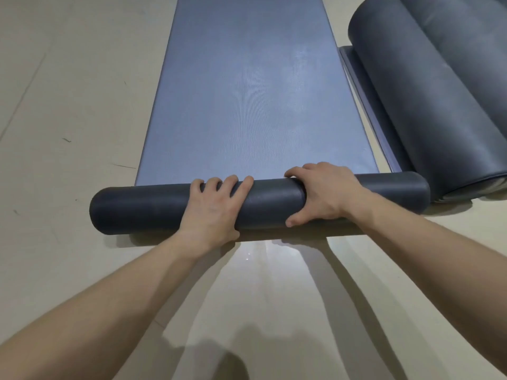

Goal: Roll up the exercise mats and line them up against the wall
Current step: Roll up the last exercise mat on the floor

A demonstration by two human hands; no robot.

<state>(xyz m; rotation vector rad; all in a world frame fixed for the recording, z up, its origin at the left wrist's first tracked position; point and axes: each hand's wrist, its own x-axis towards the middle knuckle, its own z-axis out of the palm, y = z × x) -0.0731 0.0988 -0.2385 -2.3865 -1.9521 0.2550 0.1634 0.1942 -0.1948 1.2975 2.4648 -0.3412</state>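
- Pale, glossy floor (68, 105) carrying every item below.
- Grey-blue exercise mat (247, 91), lying flat on the floor and running away from the person; its near end is wound up.
- Thick, dark grey rolled mat (411, 105) on the floor, just beside the exercise mat's right edge; a 2nd rolled mat (472, 37) touches its far side.
- Dark roll (137, 207), the wound near end of the exercise mat, lying crosswise on the floor.
- 2 hands, near each other but apart: left hand (214, 207) and right hand (323, 193) each clamped on the roll's middle, fingers curled over its top.
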